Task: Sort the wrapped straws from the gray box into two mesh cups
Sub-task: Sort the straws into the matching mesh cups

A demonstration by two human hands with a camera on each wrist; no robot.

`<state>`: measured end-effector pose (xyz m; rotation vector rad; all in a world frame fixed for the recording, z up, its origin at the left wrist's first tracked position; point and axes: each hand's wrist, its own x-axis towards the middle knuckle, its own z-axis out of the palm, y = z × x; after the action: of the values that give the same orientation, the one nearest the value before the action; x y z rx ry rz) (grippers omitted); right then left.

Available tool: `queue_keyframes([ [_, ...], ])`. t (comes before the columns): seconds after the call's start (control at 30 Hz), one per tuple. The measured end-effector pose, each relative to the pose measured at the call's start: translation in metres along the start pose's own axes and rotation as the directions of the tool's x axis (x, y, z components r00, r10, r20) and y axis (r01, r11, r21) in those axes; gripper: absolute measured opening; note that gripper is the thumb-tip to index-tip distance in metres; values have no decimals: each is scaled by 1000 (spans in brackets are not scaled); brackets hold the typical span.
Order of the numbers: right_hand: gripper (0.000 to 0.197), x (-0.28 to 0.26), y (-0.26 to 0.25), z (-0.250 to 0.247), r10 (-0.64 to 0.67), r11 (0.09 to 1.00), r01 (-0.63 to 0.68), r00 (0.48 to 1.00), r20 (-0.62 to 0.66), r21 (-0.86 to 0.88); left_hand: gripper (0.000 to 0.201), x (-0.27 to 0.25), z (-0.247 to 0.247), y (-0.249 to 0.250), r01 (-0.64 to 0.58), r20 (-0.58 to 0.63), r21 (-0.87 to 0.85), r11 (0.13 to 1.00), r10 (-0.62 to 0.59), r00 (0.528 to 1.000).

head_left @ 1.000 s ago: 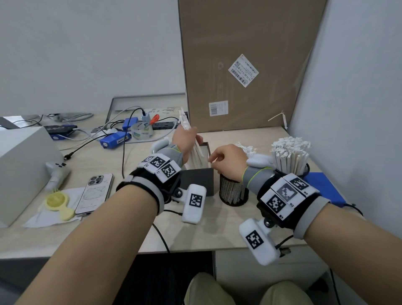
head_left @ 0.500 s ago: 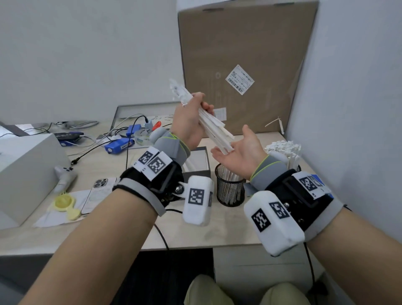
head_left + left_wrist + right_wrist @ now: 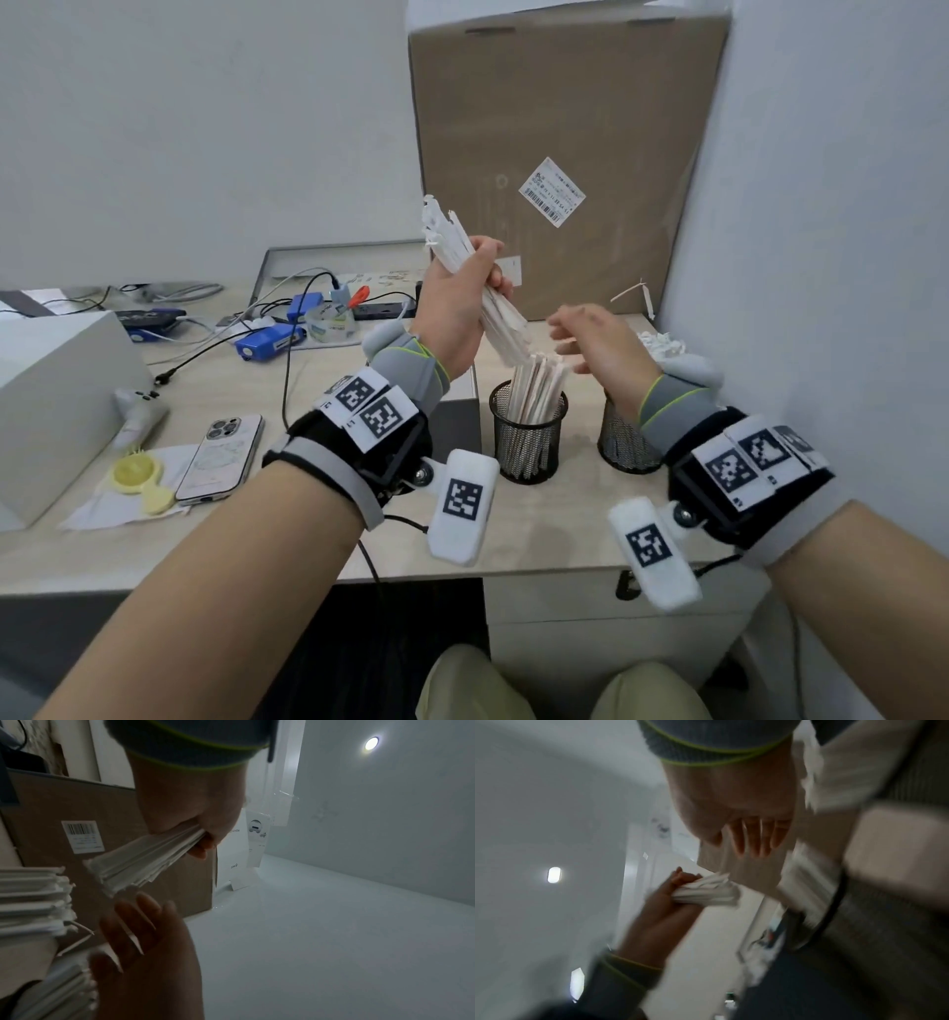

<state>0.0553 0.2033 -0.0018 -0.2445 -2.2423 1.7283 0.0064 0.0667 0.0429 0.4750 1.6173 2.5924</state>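
My left hand [image 3: 482, 288] grips a bundle of white wrapped straws [image 3: 493, 308], held tilted in the air. The bundle's lower end hangs just above the left mesh cup [image 3: 529, 447], which holds several brownish wrapped straws [image 3: 536, 390]. My right hand [image 3: 580, 334] is open and blurred to the right of the bundle, holding nothing. The right mesh cup [image 3: 624, 447] stands behind my right wrist, with white straws [image 3: 662, 342] sticking out of it. The gray box [image 3: 459, 411] is mostly hidden behind my left wrist. The left wrist view shows the gripped bundle [image 3: 144, 860] above the open right hand [image 3: 146, 939].
A tall cardboard box [image 3: 565, 128] stands at the back against the wall. A phone [image 3: 221, 457], a yellow item [image 3: 136, 475] on paper, a white box [image 3: 51, 401], cables and blue devices [image 3: 267, 344] lie to the left. The desk's front edge is just under my wrists.
The left hand lifted the straw bundle out of the gray box, then brought its lower end down over the left cup. The right hand, earlier cupped under the bundle, has drawn away to the right.
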Motion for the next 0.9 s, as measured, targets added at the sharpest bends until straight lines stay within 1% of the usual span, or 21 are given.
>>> queue_keyframes([
  [0.03, 22, -1, 5, -7, -84, 981, 88, 996, 32, -175, 17, 1, -2, -3, 6, -8, 16, 1000, -5, 1000],
  [0.07, 23, -2, 10, -12, -93, 950, 122, 989, 111, -287, 17, 1, -4, -7, 12, -16, 35, 999, -12, 1000],
  [0.1, 25, -3, 16, -14, -45, 929, 113, 980, 195, -352, 17, 0, -5, -13, 16, -25, 52, 998, -15, 1000],
  [0.13, 25, -4, 22, -14, 23, 918, 81, 967, 253, -389, 18, 0, -5, -20, 23, -35, 69, 997, -20, 999],
  [0.2, 25, -5, 30, -12, 96, 912, 24, 958, 271, -409, 16, 0, -6, -37, 41, -57, 111, 993, -35, 998],
  [0.3, 22, -7, 37, -9, 115, 923, -18, 966, 232, -385, 15, 0, -5, -58, 80, -69, 194, 978, -68, 995],
  [0.37, 20, -5, 42, -11, 120, 932, -38, 971, 208, -360, 14, 3, 0, -75, 96, -60, 289, 953, -82, 995],
  [0.43, 20, -2, 47, -13, 121, 931, -39, 971, 205, -363, 12, 3, 2, -88, 111, -59, 381, 918, -96, 994],
  [0.53, 20, -3, 46, -12, 111, 923, -17, 968, 224, -385, 8, -1, -4, -92, 97, -42, 498, 862, -87, 995],
  [0.6, 19, -2, 45, -13, 81, 928, 6, 973, 217, -374, 7, -1, -7, -94, 102, -59, 596, 797, -82, 995],
  [0.63, 20, -1, 45, -14, 62, 932, 16, 977, 205, -362, 11, -2, -7, -95, 106, -68, 652, 750, -81, 994],
  [0.67, 20, 0, 45, -15, 43, 934, 27, 981, 188, -356, 21, -2, -6, -97, 105, -79, 718, 688, -70, 994],
  [0.73, 20, 2, 44, -15, 2, 938, 45, 991, 135, -344, 46, -3, -5, -97, 118, -111, 836, 536, -47, 993],
  [0.77, 20, 2, 43, -17, -19, 938, 51, 995, 97, -343, 61, -5, -3, -95, 140, -135, 865, 481, -46, 990],
  [0.83, 20, 4, 38, -17, -70, 935, 69, 997, 9, -349, 92, -6, -5, -89, 154, -149, 900, 407, -45, 988],
  [0.9, 21, 3, 30, -16, -135, 924, 103, 989, -61, -369, 109, -7, -11, -78, 157, -125, 910, 383, -105, 987],
])
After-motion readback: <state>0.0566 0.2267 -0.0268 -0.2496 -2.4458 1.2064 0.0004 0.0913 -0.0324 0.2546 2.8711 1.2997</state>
